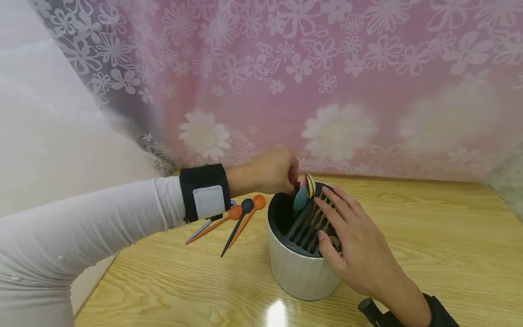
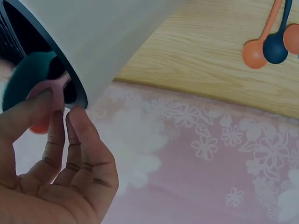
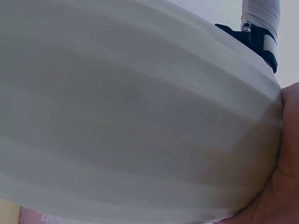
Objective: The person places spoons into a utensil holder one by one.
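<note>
The left arm, in a white sleeve [image 1: 102, 222], comes in from the left nearly level, a black band [image 1: 189, 186] at the wrist. Its hand [image 1: 267, 172] bends down over the far left rim of the white holder [image 1: 302, 279]. Thumb and forefinger pinch a pink utensil [image 2: 59, 95] at the holder's mouth; the other fingers are bent loosely beside them. How far the utensil reaches inside is hidden.

The right hand [image 1: 361, 243] comes from the near right, fingers apart and gently bent, tips resting on the slotted top [image 1: 304, 234], thumb set off on the near side. Its palm side lies against the holder's wall.

A teal spoon [image 1: 300, 199] leans at the holder's mouth, between the hands. On the table [image 1: 171, 277], left of the holder, lie two orange spoons [image 1: 234, 212] and a dark spoon [image 1: 247, 205].
</note>
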A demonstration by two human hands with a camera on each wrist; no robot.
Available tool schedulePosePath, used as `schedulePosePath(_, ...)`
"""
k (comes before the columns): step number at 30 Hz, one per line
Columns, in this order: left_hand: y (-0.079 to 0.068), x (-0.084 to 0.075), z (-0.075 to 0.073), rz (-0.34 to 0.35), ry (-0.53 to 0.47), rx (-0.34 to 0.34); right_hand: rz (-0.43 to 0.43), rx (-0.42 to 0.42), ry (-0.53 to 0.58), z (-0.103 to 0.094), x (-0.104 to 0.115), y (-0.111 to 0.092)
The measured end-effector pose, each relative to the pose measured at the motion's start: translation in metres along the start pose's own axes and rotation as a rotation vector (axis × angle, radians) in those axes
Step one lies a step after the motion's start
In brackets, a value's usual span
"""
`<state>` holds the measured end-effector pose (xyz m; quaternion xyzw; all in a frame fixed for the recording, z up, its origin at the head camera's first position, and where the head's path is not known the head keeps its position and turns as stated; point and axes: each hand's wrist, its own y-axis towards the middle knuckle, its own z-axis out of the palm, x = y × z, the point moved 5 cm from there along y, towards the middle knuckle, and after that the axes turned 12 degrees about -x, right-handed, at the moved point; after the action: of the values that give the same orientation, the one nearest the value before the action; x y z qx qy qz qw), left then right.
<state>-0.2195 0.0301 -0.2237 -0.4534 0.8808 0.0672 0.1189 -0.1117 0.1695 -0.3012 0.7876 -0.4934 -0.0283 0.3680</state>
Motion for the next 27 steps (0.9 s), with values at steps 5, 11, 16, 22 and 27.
schedulePosePath(5, -0.001, 0.002, 0.0, -0.011, 0.031, 0.002, -0.006, -0.007, -0.003, 0.0, 0.0, 0.0)
schedulePosePath(11, -0.002, 0.005, -0.001, -0.002, 0.025, -0.003, -0.006, -0.008, -0.004, 0.0, 0.0, 0.0)
schedulePosePath(16, -0.002, 0.012, -0.008, 0.022, 0.021, -0.041, -0.004, -0.01, 0.001, 0.0, -0.001, 0.0)
schedulePosePath(22, -0.004, 0.063, -0.012, -0.028, 0.032, -0.123, -0.007, -0.013, 0.007, 0.001, -0.001, 0.001)
schedulePosePath(27, -0.021, 0.127, 0.017, -0.102, 0.076, -0.072, -0.004, -0.012, 0.005, 0.001, 0.0, 0.001)
